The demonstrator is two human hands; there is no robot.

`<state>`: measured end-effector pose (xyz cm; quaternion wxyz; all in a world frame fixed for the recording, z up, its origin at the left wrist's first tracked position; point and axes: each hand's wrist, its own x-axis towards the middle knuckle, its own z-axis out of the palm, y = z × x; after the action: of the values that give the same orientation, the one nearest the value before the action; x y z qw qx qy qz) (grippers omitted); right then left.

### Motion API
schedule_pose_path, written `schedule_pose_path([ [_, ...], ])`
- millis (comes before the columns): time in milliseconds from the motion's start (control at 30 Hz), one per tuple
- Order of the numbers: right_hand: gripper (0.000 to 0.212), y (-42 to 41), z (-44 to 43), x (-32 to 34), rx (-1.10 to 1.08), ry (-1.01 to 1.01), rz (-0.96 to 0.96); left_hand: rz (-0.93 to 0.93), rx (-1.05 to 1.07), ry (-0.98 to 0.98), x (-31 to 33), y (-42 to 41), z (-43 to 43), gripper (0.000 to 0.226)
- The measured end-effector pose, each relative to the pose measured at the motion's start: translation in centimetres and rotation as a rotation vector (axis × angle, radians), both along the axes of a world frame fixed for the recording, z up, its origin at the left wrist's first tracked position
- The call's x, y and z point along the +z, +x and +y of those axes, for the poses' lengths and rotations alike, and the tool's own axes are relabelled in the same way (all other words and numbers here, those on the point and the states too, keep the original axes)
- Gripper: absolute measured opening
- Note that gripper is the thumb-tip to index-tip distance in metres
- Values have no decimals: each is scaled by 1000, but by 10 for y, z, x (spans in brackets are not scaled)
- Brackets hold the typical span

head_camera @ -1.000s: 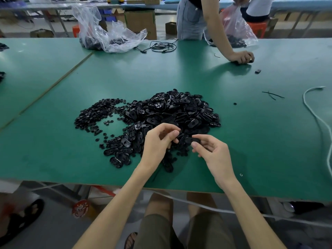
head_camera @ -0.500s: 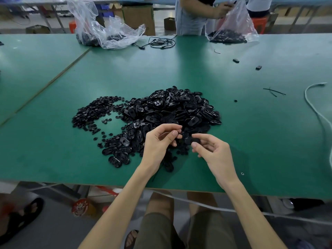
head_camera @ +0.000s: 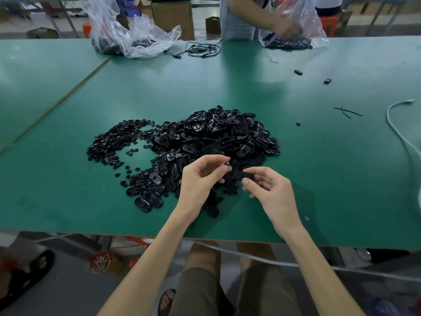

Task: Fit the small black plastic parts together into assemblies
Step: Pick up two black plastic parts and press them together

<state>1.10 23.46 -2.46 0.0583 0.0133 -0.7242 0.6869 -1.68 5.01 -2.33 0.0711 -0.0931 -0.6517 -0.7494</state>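
— Well, hardly anything moved in the last second. Left hand [head_camera: 202,179] has the same thumb-and-forefinger pinch on a small round black plastic piece [head_camera: 226,166]. Right hand [head_camera: 271,190] holds a flat oval black plastic plate [head_camera: 241,175] at its fingertips.

— Fitted yet?

— Looks like not. The piece has crept nearer and now sits just beside the plate (touching or not, can't tell). My guess is it's aligning before the press.

— Stock?

— Big heap of black oval plates [head_camera: 218,137] right behind the hands. A flatter scatter of small black round pieces [head_camera: 118,140] lies to its left. No separate finished pile that I can make out.

— Anything else changed?

— The person across lifted a hand off the table, and it's now inside the clear plastic bag of black parts [head_camera: 293,30]. Two stray black parts [head_camera: 298,72] lie near it.

— Surface?

— Green matte bench top [head_camera: 319,179]. Far side has a second crumpled clear bag [head_camera: 127,35] and a coiled black cable [head_camera: 202,50]. A white cord [head_camera: 398,128] runs along the right edge, with thin black strips [head_camera: 347,111] nearby. Cardboard box [head_camera: 173,14] behind.
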Motion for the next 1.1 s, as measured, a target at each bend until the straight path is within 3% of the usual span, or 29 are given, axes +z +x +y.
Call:
schedule_pose_path([
  [267, 19, -1, -1, 1, -13, -55, -7, 12, -23, -100, -1, -1, -1, 17],
  [1100, 10, -1, -2, 2, -6, -80, 21, 5, -21, -119, 0, -1, 1, 12],
])
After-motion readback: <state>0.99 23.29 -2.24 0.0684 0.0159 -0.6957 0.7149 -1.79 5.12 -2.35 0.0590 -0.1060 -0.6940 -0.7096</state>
